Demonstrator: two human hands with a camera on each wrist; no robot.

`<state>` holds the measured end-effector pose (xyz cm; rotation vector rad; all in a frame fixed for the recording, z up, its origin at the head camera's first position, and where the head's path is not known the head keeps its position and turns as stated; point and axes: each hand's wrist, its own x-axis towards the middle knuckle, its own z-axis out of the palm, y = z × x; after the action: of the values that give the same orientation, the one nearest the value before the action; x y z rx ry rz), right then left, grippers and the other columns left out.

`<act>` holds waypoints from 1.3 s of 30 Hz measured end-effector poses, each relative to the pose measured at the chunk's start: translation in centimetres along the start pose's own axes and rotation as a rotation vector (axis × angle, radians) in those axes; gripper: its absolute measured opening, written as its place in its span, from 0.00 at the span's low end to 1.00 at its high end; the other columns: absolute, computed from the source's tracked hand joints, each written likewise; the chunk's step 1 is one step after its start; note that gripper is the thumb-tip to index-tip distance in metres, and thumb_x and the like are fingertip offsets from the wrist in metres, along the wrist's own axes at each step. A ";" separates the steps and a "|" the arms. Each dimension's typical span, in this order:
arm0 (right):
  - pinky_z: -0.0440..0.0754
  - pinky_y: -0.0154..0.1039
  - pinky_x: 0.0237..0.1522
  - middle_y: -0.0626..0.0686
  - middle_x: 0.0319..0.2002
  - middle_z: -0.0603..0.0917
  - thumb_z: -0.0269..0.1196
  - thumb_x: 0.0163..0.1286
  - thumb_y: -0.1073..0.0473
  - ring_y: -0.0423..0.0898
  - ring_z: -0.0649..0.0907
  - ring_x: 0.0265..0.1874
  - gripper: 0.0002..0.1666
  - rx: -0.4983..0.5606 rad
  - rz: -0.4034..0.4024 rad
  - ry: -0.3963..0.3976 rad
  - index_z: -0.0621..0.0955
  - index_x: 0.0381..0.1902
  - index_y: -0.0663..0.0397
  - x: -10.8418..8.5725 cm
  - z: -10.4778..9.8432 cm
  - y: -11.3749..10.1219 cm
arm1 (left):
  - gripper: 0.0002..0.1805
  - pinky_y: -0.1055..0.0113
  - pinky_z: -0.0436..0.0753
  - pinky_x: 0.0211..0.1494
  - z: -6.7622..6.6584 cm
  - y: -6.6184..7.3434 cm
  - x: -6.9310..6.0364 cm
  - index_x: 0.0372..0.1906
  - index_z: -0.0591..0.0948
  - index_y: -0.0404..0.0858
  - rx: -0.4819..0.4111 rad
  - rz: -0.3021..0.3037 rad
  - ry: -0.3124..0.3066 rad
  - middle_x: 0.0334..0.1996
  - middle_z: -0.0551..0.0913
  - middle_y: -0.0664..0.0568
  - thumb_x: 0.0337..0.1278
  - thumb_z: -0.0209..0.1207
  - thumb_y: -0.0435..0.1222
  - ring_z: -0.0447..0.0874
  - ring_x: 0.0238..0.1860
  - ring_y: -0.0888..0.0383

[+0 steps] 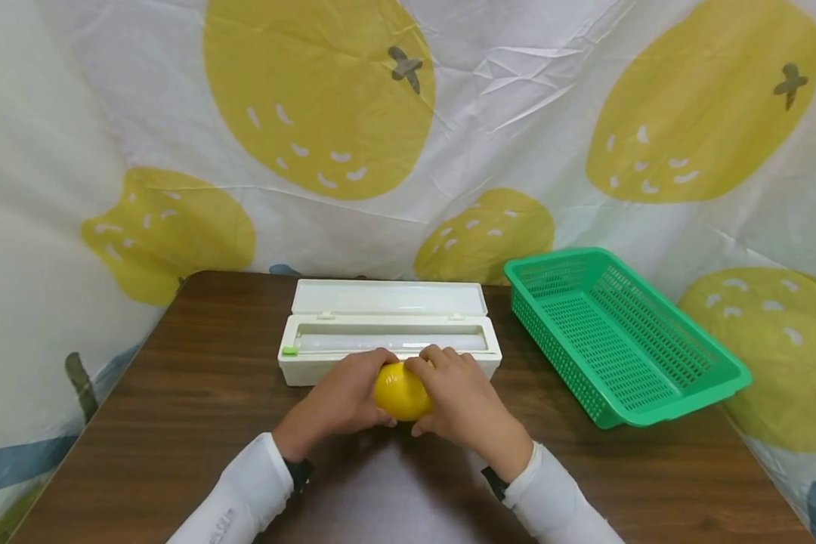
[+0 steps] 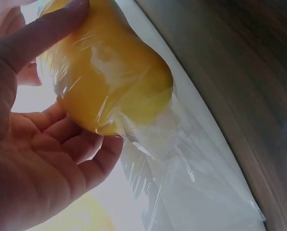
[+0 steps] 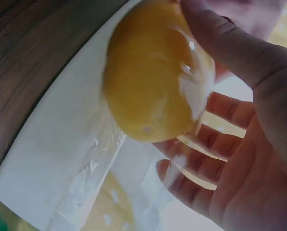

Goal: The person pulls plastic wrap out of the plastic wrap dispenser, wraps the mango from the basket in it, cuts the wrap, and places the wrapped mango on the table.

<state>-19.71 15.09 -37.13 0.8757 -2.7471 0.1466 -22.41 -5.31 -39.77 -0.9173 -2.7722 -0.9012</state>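
A glossy yellow fruit (image 1: 403, 391), partly covered in clear cling film (image 2: 143, 125), is held between both hands in front of a white cling film dispenser (image 1: 387, 370). My left hand (image 1: 343, 393) grips its left side, thumb on the near face and fingers behind and below. From the other side my right hand (image 1: 459, 397) grips it, with the thumb along it and the fingers curled behind. Loose film hangs from the fruit in both wrist views. The dispenser's lid (image 1: 389, 297) stands open, showing a film roll (image 1: 394, 342) inside. Which kind of fruit it is cannot be told.
A green plastic basket (image 1: 608, 415) stands at the right on the brown wooden table (image 1: 197, 423). A green cutter slider (image 1: 289, 351) sits at the dispenser's left end. Behind the table hangs a white cloth (image 1: 489, 98) printed with yellow fruit.
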 end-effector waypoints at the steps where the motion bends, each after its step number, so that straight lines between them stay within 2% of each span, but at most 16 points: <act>1: 0.76 0.48 0.48 0.50 0.49 0.79 0.85 0.35 0.41 0.51 0.79 0.45 0.50 -0.023 0.001 -0.010 0.77 0.56 0.48 0.0 0.0 -0.1 | 0.39 0.57 0.80 0.50 -0.1 0.0 0.0 0.54 0.77 0.38 -0.009 0.000 -0.003 0.45 0.84 0.51 0.29 0.83 0.40 0.78 0.41 0.56; 6: 0.73 0.48 0.50 0.50 0.49 0.78 0.86 0.35 0.42 0.51 0.78 0.46 0.51 -0.119 -0.001 -0.010 0.74 0.56 0.48 0.3 0.1 -0.4 | 0.39 0.58 0.78 0.49 -0.7 0.0 0.2 0.56 0.77 0.37 -0.004 0.015 -0.019 0.45 0.84 0.52 0.32 0.81 0.42 0.78 0.41 0.56; 11: 0.73 0.49 0.52 0.51 0.47 0.81 0.86 0.35 0.45 0.51 0.78 0.49 0.48 -0.072 -0.006 0.026 0.77 0.54 0.49 0.4 -0.1 -0.1 | 0.40 0.56 0.73 0.47 -1.0 0.3 0.1 0.60 0.78 0.41 0.085 0.013 -0.038 0.47 0.85 0.54 0.36 0.79 0.47 0.73 0.45 0.54; 15: 0.72 0.50 0.54 0.51 0.47 0.83 0.86 0.35 0.44 0.51 0.77 0.51 0.48 -0.062 -0.008 0.037 0.78 0.54 0.49 0.6 -0.2 0.1 | 0.42 0.52 0.71 0.50 -1.1 0.7 0.0 0.64 0.77 0.44 0.183 -0.012 -0.044 0.58 0.79 0.49 0.39 0.77 0.51 0.71 0.53 0.48; 19: 0.74 0.48 0.51 0.51 0.46 0.84 0.86 0.35 0.43 0.51 0.78 0.49 0.47 -0.076 -0.022 0.042 0.78 0.54 0.50 0.8 -0.1 0.3 | 0.50 0.50 0.71 0.54 -1.1 1.0 -0.2 0.69 0.73 0.42 0.264 -0.032 -0.045 0.59 0.73 0.44 0.35 0.80 0.52 0.69 0.56 0.45; 23: 0.77 0.45 0.46 0.51 0.46 0.85 0.86 0.35 0.43 0.51 0.81 0.45 0.48 -0.084 -0.031 0.041 0.79 0.54 0.51 1.1 0.1 0.6 | 0.57 0.49 0.73 0.54 -1.1 1.1 -0.3 0.72 0.67 0.40 0.327 -0.017 -0.038 0.55 0.76 0.44 0.31 0.82 0.50 0.71 0.53 0.45; 27: 0.80 0.46 0.48 0.51 0.46 0.86 0.86 0.36 0.44 0.50 0.81 0.44 0.47 -0.055 -0.022 0.036 0.80 0.55 0.53 1.4 0.4 1.1 | 0.53 0.49 0.76 0.50 -1.1 1.1 -0.1 0.66 0.70 0.40 0.367 0.008 0.006 0.50 0.79 0.44 0.28 0.84 0.48 0.75 0.48 0.45; 32: 0.81 0.45 0.54 0.51 0.48 0.85 0.86 0.37 0.46 0.50 0.82 0.46 0.47 0.005 -0.007 0.020 0.80 0.56 0.53 1.5 0.3 1.4 | 0.46 0.51 0.79 0.46 -0.9 1.0 0.1 0.57 0.74 0.39 0.408 0.028 0.021 0.45 0.79 0.44 0.27 0.85 0.48 0.76 0.43 0.46; 39: 0.83 0.46 0.50 0.50 0.50 0.85 0.86 0.37 0.47 0.49 0.82 0.48 0.47 0.028 0.049 -0.004 0.81 0.57 0.52 1.5 0.7 1.2 | 0.41 0.55 0.81 0.43 -0.4 0.9 0.2 0.52 0.75 0.37 0.486 0.063 0.068 0.41 0.79 0.43 0.28 0.84 0.46 0.77 0.38 0.47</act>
<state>-21.67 15.10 -37.41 0.8171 -2.7779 0.1928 -22.05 -4.86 -38.90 -0.8565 -2.6927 -0.2193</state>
